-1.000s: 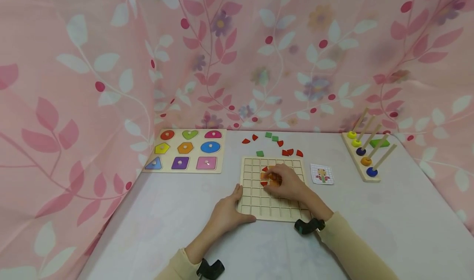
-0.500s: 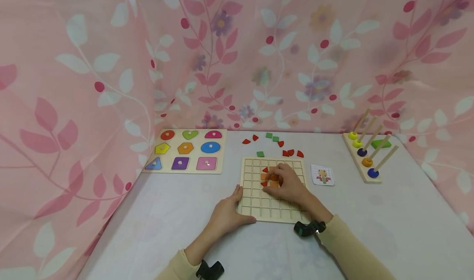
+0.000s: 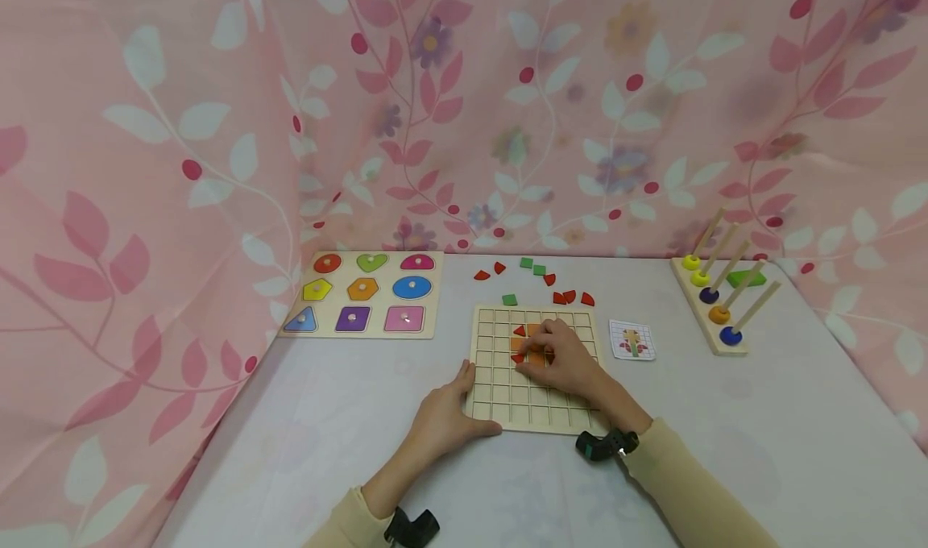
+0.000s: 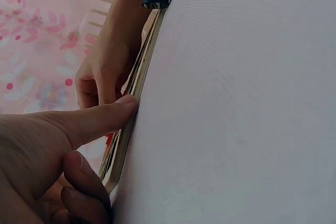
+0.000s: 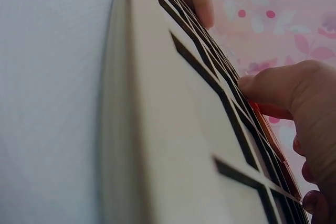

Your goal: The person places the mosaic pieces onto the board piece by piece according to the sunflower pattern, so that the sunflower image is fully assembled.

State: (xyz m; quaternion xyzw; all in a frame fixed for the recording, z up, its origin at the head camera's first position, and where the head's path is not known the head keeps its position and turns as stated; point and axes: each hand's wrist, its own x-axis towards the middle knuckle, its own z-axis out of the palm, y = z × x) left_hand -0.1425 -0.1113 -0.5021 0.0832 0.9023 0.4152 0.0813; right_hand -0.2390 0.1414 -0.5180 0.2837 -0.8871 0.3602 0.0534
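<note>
A wooden grid board [image 3: 500,407] lies flat on the white table. My left hand [image 3: 444,419] steadies its near left corner, thumb on the front edge and fingers along the left side. In the left wrist view the thumb [image 4: 105,119] rests against the board's edge. My right hand [image 3: 564,359] is over the middle of the grid, thumb and index finger pinching a small red quarter-circle piece [image 3: 518,359]. Another red piece [image 3: 519,331] and several orange squares [image 3: 533,330] sit in the cells beside it, partly hidden by the fingers.
Several loose red pieces [image 3: 569,296] and green squares [image 3: 540,270] lie behind the board. A pattern card [image 3: 632,341] is to its right. A knobbed shape puzzle [image 3: 379,310] stands back left; a peg stand [image 3: 706,310] with coloured beads, back right.
My right index finger has curled slightly down toward the thumb at the red piece. The left hand and the board stay in place.
</note>
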